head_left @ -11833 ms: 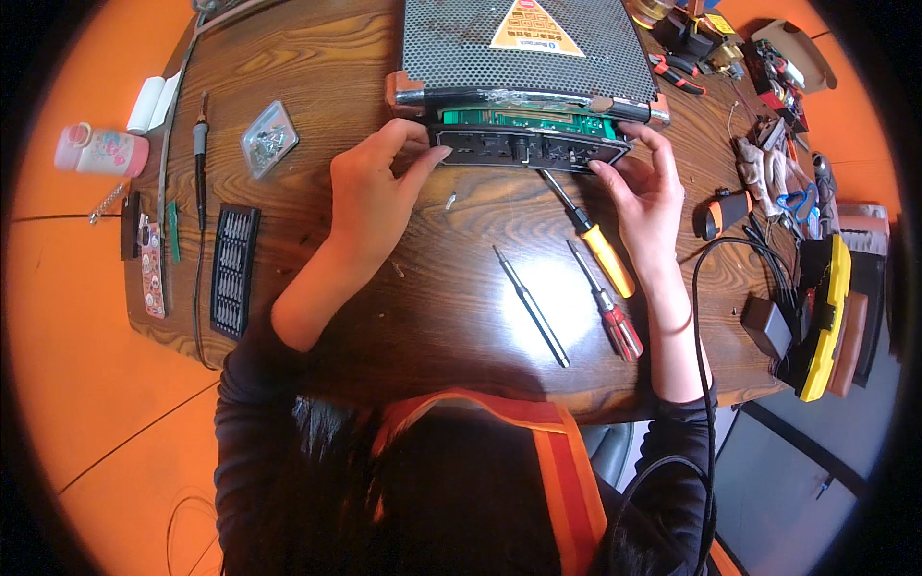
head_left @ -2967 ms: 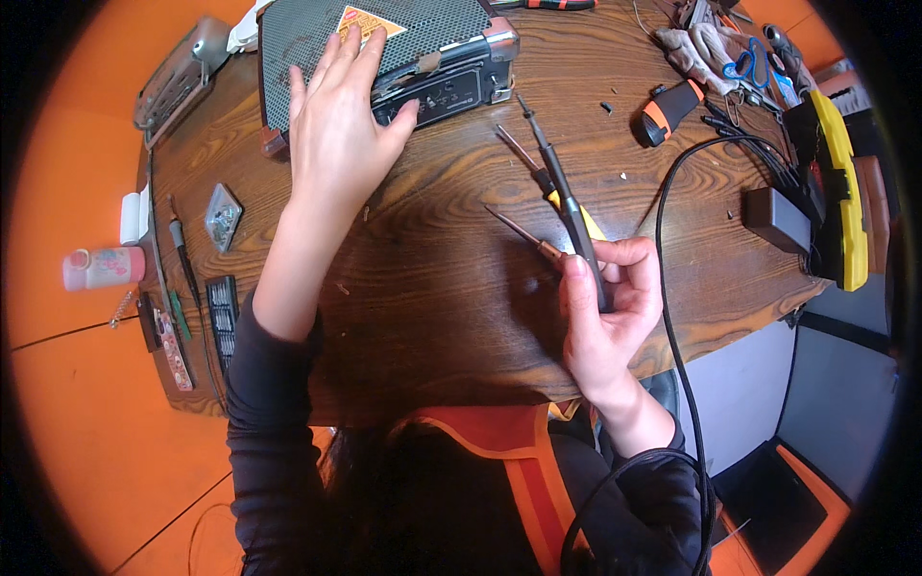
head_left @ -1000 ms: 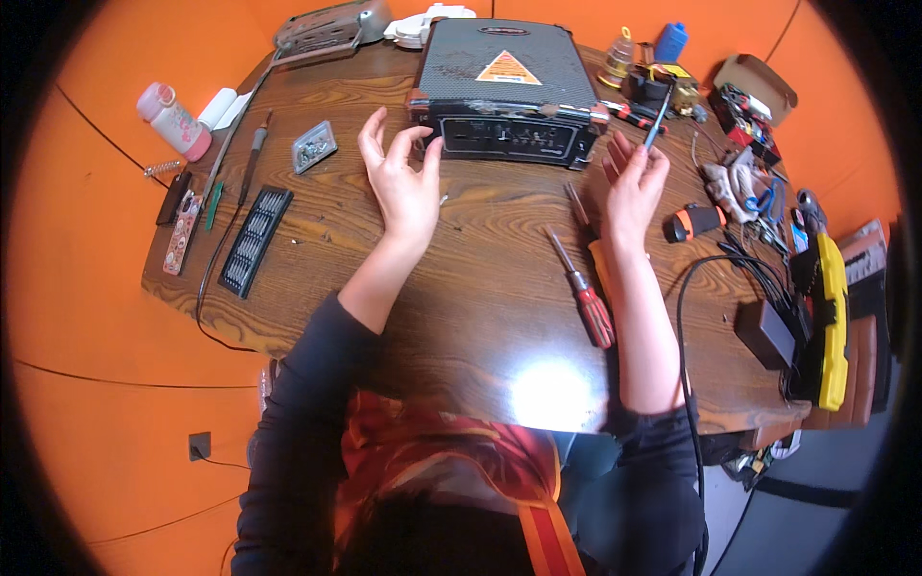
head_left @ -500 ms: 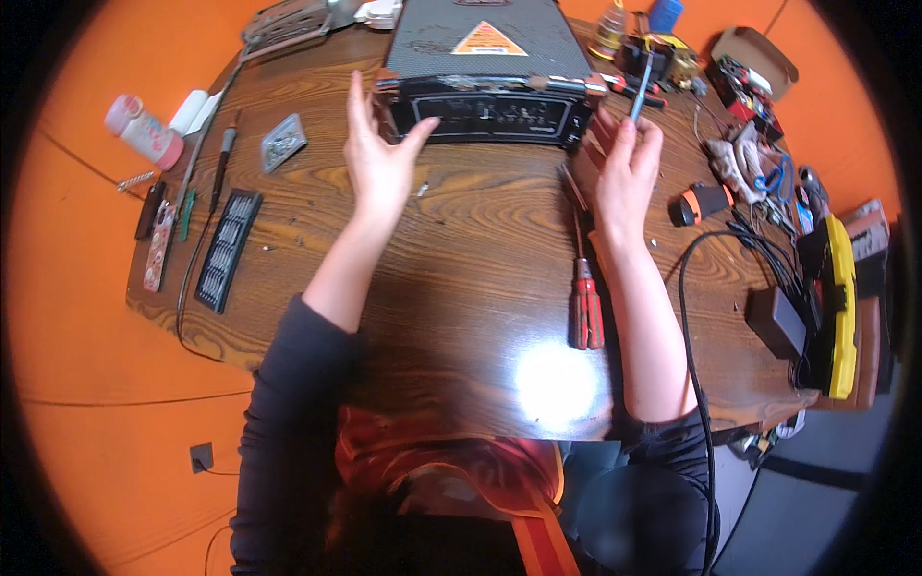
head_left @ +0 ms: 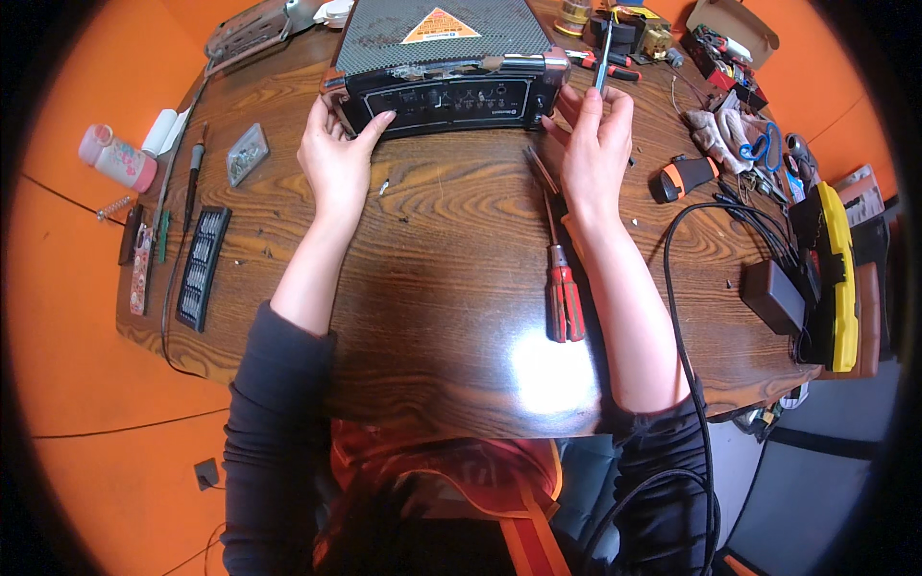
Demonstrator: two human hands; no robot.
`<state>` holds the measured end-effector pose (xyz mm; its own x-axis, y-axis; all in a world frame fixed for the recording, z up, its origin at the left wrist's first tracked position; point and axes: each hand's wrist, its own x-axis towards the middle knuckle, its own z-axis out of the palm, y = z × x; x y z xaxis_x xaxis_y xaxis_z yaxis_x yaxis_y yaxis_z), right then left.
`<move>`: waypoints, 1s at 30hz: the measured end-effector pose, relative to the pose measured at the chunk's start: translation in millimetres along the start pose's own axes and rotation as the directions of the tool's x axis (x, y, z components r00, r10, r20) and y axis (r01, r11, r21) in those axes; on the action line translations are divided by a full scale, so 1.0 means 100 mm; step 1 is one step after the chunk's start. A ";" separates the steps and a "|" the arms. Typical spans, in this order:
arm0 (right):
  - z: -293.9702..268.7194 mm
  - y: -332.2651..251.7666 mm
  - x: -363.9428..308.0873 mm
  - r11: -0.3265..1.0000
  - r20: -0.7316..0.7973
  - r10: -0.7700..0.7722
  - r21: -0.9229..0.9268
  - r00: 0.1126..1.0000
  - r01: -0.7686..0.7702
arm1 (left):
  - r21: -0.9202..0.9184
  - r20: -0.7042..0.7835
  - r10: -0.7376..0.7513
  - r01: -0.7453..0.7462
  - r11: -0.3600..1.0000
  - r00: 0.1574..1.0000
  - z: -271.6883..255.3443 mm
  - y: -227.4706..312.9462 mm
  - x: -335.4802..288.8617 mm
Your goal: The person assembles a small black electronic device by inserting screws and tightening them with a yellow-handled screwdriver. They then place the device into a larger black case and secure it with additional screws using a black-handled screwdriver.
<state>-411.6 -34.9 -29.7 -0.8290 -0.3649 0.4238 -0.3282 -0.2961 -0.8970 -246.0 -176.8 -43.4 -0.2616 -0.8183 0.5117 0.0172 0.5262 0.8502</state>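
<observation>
A black speaker box (head_left: 451, 101) stands at the far side of the table, its knob and socket panel facing me and its grille top scuffed. My left hand (head_left: 336, 158) is closed round its left front corner, the thumb lying along the panel's edge. At the opposite corner, my right hand (head_left: 594, 154) has its fingers against the box's side. A slim silvery metal tool (head_left: 602, 67) sticks up from between that hand's thumb and fingers; its lower end is hidden. Beside my right forearm lies a red-handled screwdriver (head_left: 565, 298), next to other slender tools partly hidden by the arm.
On the left are a bit set (head_left: 204, 269), a clear parts box (head_left: 247, 154), a soldering iron (head_left: 195, 163) and a pink-capped bottle (head_left: 115, 158). On the right lie an orange-black tool (head_left: 687, 179), a black cable (head_left: 675, 288), a yellow-edged case (head_left: 843, 278) and red-handled pliers (head_left: 615, 70).
My left hand has gone from spread fingers beside the speaker box to a grip on its corner. The box sits slightly turned, and the whole view has shifted a little.
</observation>
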 end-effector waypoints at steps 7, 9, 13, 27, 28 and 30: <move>0.01 -0.02 0.00 0.999 -0.001 0.035 0.038 0.999 -0.035 | 0.148 -0.091 0.038 -0.025 0.989 0.995 0.05 -0.04 -0.04; 0.01 -0.03 -0.01 0.998 0.005 0.027 0.064 1.000 -0.027 | 0.162 -0.117 0.079 -0.060 0.985 0.990 0.06 -0.05 -0.04; 0.00 -0.03 -0.01 0.996 0.022 0.050 0.071 0.999 -0.051 | 0.154 -0.127 0.052 -0.032 0.987 0.991 0.08 -0.06 -0.04; -0.06 -0.14 -0.01 0.999 -0.048 -0.005 0.035 0.999 0.007 | 0.323 -0.180 0.105 -0.042 0.946 0.978 0.15 0.17 -0.15; -0.10 -0.19 -0.01 1.000 -0.052 -0.029 0.008 0.998 0.030 | 0.400 -0.198 0.105 -0.018 0.916 0.975 0.15 0.21 -0.17; -0.20 -0.29 -0.04 0.957 0.047 -0.100 -0.267 0.994 0.109 | 0.550 -0.068 0.337 -0.246 0.798 0.939 0.15 0.27 -0.19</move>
<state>-407.6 -7.2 -8.1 -0.7699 -0.3749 0.5165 -0.5254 -0.0871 -0.8464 -254.7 -143.3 -32.2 -0.1741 -0.6072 0.7752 -0.4522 0.7486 0.4849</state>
